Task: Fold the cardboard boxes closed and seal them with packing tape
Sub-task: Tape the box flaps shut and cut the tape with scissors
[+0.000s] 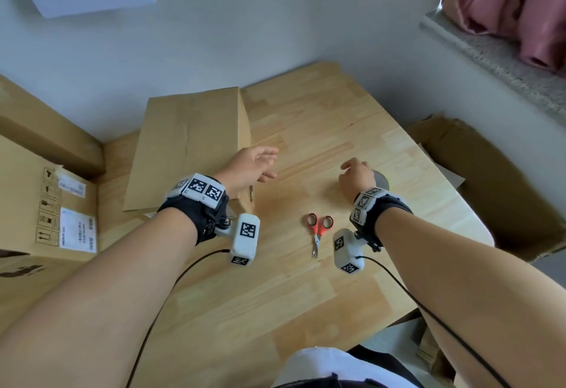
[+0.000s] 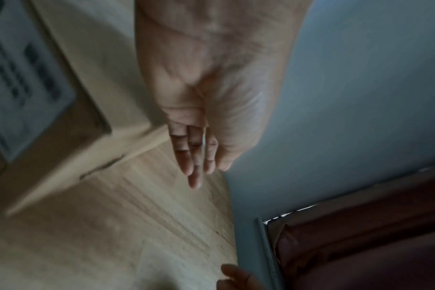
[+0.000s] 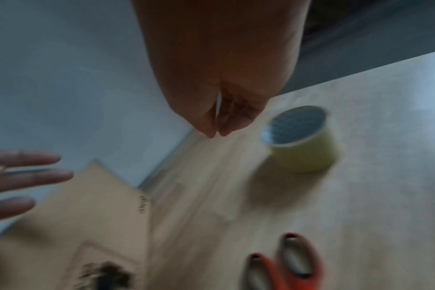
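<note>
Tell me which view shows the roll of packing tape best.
The right wrist view: the tape roll stands in plain sight on the table, beyond the right hand, though blurred. The head view shows only a grey sliver behind that hand. The left wrist view shows none of it.

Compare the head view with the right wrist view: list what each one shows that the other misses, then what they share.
Only the head view shows both forearms, the labelled cardboard boxes at the left, the pink curtain and the flattened cardboard at the right.

Only the right wrist view shows the whole tape roll, standing on the table with its hollow core in sight; in the head view the right hand hides most of it.

Both show the wooden table, the red-handled scissors, the cardboard box and the open left hand, holding nothing.
</note>
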`<control>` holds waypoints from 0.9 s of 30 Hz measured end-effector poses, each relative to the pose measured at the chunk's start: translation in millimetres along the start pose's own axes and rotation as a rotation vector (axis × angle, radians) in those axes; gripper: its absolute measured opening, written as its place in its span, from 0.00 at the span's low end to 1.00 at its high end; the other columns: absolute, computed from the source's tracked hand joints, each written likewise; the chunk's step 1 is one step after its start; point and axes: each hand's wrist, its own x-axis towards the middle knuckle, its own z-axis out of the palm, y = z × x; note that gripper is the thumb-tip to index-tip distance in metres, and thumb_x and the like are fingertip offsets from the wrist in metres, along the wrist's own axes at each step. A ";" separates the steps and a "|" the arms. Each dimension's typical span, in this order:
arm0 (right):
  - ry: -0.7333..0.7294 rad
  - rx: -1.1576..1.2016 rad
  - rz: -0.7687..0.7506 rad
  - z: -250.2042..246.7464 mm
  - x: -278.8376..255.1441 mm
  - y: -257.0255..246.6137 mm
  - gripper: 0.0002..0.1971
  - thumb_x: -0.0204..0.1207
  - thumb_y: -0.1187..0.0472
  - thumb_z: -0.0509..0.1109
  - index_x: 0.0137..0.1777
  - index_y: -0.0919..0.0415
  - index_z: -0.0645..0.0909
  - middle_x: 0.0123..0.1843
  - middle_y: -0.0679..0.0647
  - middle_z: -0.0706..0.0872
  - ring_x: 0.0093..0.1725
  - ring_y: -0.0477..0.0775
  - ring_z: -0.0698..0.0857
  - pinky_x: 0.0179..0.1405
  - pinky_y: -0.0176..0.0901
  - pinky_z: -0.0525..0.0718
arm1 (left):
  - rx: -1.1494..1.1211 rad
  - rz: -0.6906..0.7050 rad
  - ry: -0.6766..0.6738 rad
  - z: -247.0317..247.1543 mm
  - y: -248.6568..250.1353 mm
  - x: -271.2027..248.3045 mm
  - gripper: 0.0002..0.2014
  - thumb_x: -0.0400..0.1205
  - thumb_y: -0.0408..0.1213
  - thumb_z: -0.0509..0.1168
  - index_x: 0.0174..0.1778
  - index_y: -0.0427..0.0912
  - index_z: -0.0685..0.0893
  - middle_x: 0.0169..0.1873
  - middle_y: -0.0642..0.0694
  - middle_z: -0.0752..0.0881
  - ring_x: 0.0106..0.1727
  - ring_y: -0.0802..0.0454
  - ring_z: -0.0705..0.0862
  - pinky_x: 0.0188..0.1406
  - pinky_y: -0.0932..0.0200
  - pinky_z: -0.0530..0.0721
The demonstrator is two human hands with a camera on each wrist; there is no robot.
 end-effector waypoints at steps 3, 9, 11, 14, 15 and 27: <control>0.015 0.078 -0.185 13.4 -9.9 -51.7 0.15 0.79 0.71 0.55 0.62 0.61 0.77 0.65 0.59 0.77 0.58 0.60 0.80 0.50 0.42 0.73 | 0.153 0.122 0.159 -38.3 -7.7 -19.7 0.14 0.87 0.35 0.57 0.66 0.47 0.81 0.61 0.54 0.84 0.40 0.69 0.84 0.38 0.72 0.82; -0.002 0.176 -0.506 58.7 -57.4 -141.1 0.12 0.81 0.67 0.59 0.58 0.61 0.81 0.58 0.55 0.82 0.53 0.53 0.82 0.51 0.37 0.77 | 0.353 0.027 0.430 -114.8 -91.5 -77.7 0.15 0.88 0.35 0.55 0.65 0.46 0.84 0.47 0.41 0.89 0.30 0.46 0.81 0.26 0.59 0.77; -0.016 0.157 -0.611 75.5 -74.3 -162.1 0.11 0.80 0.67 0.60 0.57 0.62 0.81 0.57 0.54 0.83 0.53 0.52 0.82 0.51 0.36 0.78 | 0.448 0.024 0.397 -131.0 -126.2 -93.2 0.16 0.88 0.35 0.55 0.67 0.44 0.83 0.53 0.38 0.88 0.47 0.40 0.86 0.42 0.55 0.80; -0.086 0.040 -0.727 104.7 -91.2 -181.6 0.12 0.79 0.66 0.61 0.60 0.60 0.81 0.60 0.53 0.81 0.57 0.52 0.81 0.53 0.38 0.77 | 0.633 0.105 0.308 -141.6 -163.8 -107.1 0.17 0.87 0.37 0.56 0.71 0.46 0.80 0.69 0.45 0.80 0.71 0.47 0.77 0.69 0.53 0.74; -0.132 -0.026 -0.728 114.9 -94.8 -185.8 0.13 0.78 0.64 0.62 0.60 0.58 0.81 0.62 0.51 0.80 0.59 0.53 0.79 0.57 0.41 0.77 | 0.638 0.132 0.303 -142.1 -169.6 -109.8 0.17 0.87 0.38 0.56 0.71 0.46 0.79 0.72 0.47 0.78 0.74 0.49 0.74 0.73 0.52 0.72; -0.284 -0.104 -0.484 129.8 -99.9 -209.4 0.20 0.72 0.55 0.74 0.64 0.49 0.79 0.57 0.52 0.70 0.49 0.49 0.75 0.57 0.38 0.79 | -0.100 0.110 0.083 -105.2 -154.8 -98.6 0.10 0.85 0.42 0.62 0.56 0.47 0.86 0.48 0.53 0.91 0.48 0.61 0.89 0.56 0.49 0.86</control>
